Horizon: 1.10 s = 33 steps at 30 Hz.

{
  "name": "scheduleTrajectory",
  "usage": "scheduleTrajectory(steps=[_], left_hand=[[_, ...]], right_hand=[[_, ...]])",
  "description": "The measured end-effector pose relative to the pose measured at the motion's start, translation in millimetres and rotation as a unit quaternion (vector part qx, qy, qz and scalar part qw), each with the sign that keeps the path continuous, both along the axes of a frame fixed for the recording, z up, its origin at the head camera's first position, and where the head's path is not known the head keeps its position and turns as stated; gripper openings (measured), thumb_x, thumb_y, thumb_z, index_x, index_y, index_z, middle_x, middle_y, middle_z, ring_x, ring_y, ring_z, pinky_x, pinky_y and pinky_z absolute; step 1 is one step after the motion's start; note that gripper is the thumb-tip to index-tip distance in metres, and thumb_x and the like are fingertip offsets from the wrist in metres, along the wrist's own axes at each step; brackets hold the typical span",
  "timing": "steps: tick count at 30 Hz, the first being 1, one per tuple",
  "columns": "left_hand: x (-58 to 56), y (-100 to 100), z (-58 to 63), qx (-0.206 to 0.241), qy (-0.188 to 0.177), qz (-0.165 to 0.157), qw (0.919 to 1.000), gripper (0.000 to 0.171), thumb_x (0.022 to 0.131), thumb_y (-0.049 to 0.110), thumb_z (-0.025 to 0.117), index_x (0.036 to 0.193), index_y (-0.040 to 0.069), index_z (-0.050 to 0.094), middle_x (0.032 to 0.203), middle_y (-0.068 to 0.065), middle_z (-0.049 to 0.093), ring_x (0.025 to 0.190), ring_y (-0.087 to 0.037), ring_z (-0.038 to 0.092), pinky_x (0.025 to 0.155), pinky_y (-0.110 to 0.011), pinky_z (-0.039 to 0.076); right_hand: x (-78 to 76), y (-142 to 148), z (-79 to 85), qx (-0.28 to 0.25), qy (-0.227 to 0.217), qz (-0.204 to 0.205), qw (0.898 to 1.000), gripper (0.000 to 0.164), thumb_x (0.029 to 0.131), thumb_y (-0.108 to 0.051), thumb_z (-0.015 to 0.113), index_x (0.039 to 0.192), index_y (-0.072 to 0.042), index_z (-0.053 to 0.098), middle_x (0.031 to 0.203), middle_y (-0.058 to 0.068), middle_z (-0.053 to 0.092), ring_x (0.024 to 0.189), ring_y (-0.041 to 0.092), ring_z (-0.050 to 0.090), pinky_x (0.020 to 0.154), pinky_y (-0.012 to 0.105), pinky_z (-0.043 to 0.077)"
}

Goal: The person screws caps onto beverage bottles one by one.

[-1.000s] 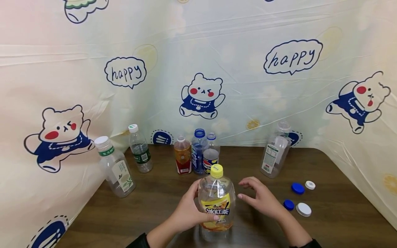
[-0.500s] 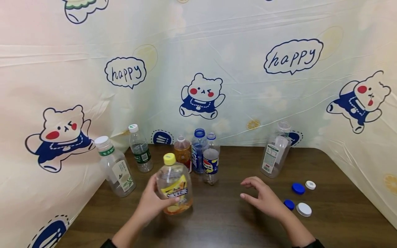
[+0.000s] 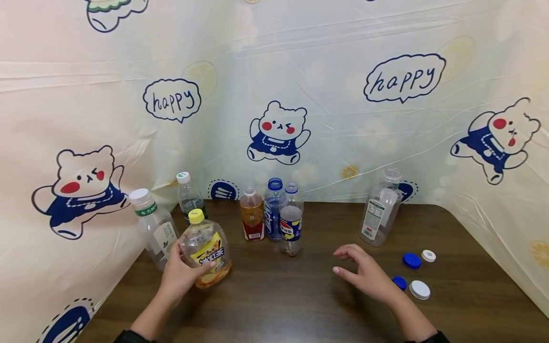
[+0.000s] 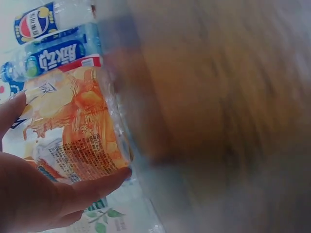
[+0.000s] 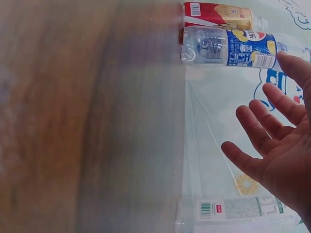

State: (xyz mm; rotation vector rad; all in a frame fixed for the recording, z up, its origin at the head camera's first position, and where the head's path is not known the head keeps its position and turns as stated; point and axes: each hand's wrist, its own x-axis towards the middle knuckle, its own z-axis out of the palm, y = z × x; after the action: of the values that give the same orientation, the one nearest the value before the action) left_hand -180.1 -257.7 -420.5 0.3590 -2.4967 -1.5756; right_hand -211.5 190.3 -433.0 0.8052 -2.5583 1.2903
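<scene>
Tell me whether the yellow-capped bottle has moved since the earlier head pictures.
Yes, to the left: held in the left hand, the yellow-capped bottle has gone from right of the standing red-labelled bottle to left of it.

Head view forward and down over both hands [image 3: 177,276] [image 3: 364,275]; close, sideways wrist views, lemon-print bottle [image 5: 243,47] common to both.

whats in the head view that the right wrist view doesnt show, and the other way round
Only the head view: the left hand gripping the yellow-capped bottle, and the loose caps on the table.

Only the right wrist view: the barcode on the blue-labelled bottle.

Both: the right hand, that blue-labelled bottle, the red-labelled bottle, the clear bottle with a barcode label, and the table.
</scene>
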Motion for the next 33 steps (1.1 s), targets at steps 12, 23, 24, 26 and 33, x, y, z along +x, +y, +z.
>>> scheduleTrajectory(steps=[12, 23, 24, 26, 33], left_hand=[[-13.8, -15.4, -4.8, -0.015, 0.016, 0.008, 0.9997, 0.115, 0.073, 0.031, 0.088, 0.151, 0.007, 0.008, 0.147, -0.026, 0.031, 0.136, -0.044, 0.032, 0.107, -0.059, 0.032], [-20.1, -15.3, -6.6, -0.031, -0.017, 0.009, 0.9993, 0.095, 0.078, 0.038, 0.083, 0.145, -0.001, 0.026, 0.142, -0.027, 0.041, 0.131, -0.045, 0.039, 0.106, -0.059, 0.034], [-20.2, -15.0, -6.5, -0.027, -0.019, 0.010, 0.9994, 0.095, 0.078, 0.037, 0.082, 0.145, -0.001, 0.026, 0.142, -0.027, 0.041, 0.131, -0.045, 0.040, 0.106, -0.059, 0.034], [-20.3, -13.9, -6.3, -0.019, -0.025, 0.012, 0.9994, 0.095, 0.078, 0.038, 0.082, 0.145, -0.001, 0.027, 0.142, -0.027, 0.041, 0.132, -0.045, 0.039, 0.107, -0.059, 0.033], [-18.4, -10.2, -4.1, 0.010, -0.033, 0.011, 0.9993, 0.100, 0.078, 0.040, 0.082, 0.146, -0.003, 0.023, 0.145, -0.028, 0.036, 0.134, -0.046, 0.035, 0.108, -0.060, 0.030]], right_hand=[[1.3, 2.9, 3.1, 0.005, -0.018, -0.006, 1.000, 0.029, 0.089, -0.023, 0.073, 0.114, -0.013, 0.062, 0.116, 0.001, 0.058, 0.105, 0.027, 0.060, 0.090, 0.043, 0.051], [1.8, 3.1, -0.2, 0.008, -0.024, -0.003, 1.000, 0.028, 0.089, -0.025, 0.073, 0.113, -0.014, 0.063, 0.115, 0.000, 0.058, 0.105, 0.028, 0.060, 0.090, 0.054, 0.048], [1.9, 3.1, -0.2, 0.008, -0.027, -0.002, 1.000, 0.028, 0.089, -0.025, 0.073, 0.113, -0.013, 0.062, 0.115, 0.000, 0.058, 0.105, 0.028, 0.060, 0.090, 0.055, 0.048], [2.0, 3.3, -0.4, 0.008, -0.030, -0.001, 1.000, 0.029, 0.089, -0.025, 0.073, 0.113, -0.013, 0.062, 0.115, 0.001, 0.058, 0.105, 0.027, 0.060, 0.090, 0.056, 0.047], [1.8, 5.0, 0.2, 0.008, -0.017, -0.007, 1.000, 0.028, 0.089, -0.023, 0.073, 0.113, -0.013, 0.063, 0.118, 0.003, 0.057, 0.104, 0.030, 0.061, 0.089, 0.053, 0.049]])
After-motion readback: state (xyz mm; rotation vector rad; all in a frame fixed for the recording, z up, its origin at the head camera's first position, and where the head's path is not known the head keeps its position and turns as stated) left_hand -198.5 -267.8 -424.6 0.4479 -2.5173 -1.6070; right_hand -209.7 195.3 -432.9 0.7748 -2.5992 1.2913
